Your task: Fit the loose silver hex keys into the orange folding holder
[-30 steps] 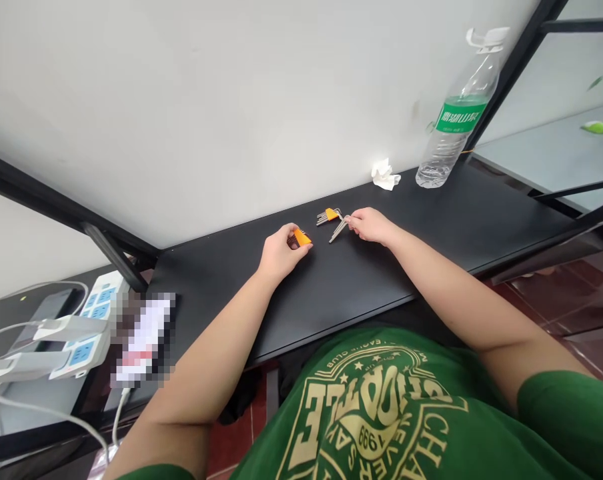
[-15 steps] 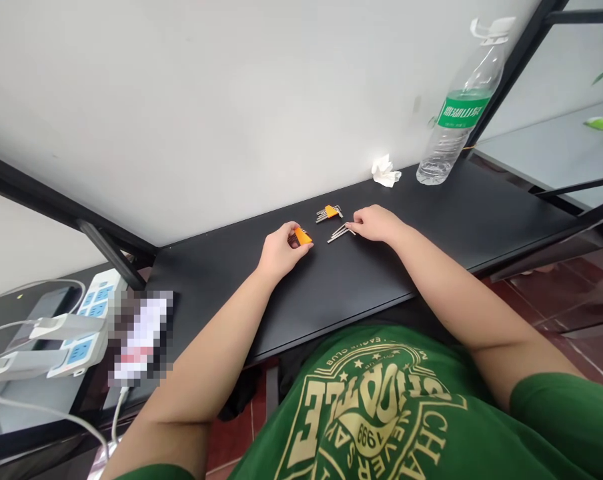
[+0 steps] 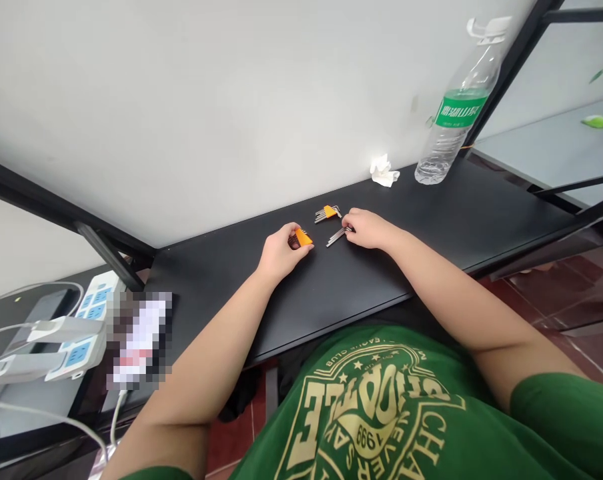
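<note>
My left hand is closed around an orange hex key holder, gripping it between thumb and fingers just above the black tabletop. To its right, several loose L-shaped hex keys lie close together, their long ends pointing left. Over their bent ends my right hand is closed, and its fingers hide that part. Behind the loose keys rests a second orange holder with several hex keys in it, just left of my right fingertips.
A crumpled tissue and a tall water bottle stand by the wall on the black table. At left are a white power strip with plugs and cables, and a blurred-out phone-like object. Black frame bars flank the table.
My right hand has shifted slightly left and down, its fingers now covering more of the loose hex keys' bent ends. My left hand stays nearly still with the orange holder.
</note>
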Demonstrator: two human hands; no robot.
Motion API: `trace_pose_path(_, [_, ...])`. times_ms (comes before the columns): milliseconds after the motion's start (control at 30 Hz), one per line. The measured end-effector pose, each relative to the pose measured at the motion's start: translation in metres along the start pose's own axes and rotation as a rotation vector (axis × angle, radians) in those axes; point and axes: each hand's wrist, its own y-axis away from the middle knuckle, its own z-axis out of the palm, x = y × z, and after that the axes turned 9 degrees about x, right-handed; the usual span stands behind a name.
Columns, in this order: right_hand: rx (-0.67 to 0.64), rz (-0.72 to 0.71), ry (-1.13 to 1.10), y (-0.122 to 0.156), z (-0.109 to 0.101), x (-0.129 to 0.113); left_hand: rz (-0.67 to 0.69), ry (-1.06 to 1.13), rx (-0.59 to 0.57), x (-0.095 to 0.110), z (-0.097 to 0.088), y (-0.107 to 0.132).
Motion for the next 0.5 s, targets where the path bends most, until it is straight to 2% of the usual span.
trace_pose_path(133, [0.060, -0.021, -0.032, 0.005, -0.004, -0.010, 0.034, 0.030, -0.021, 0.006, 0.001, 0.003])
trace_pose_path(267, [0.136, -0.121, -0.314, 0.007, 0.001, -0.030, 0.120, 0.033, -0.053, 0.015, 0.002, 0.008])
trace_pose_path(367, [0.094, -0.187, -0.494, 0.006, 0.006, -0.043, 0.201, 0.031, -0.089, 0.021, 0.002, 0.011])
trace_pose_path(500, [-0.081, -0.054, -0.715, 0.006, 0.007, -0.047, 0.273, -0.041, -0.112, 0.026, -0.001, 0.013])
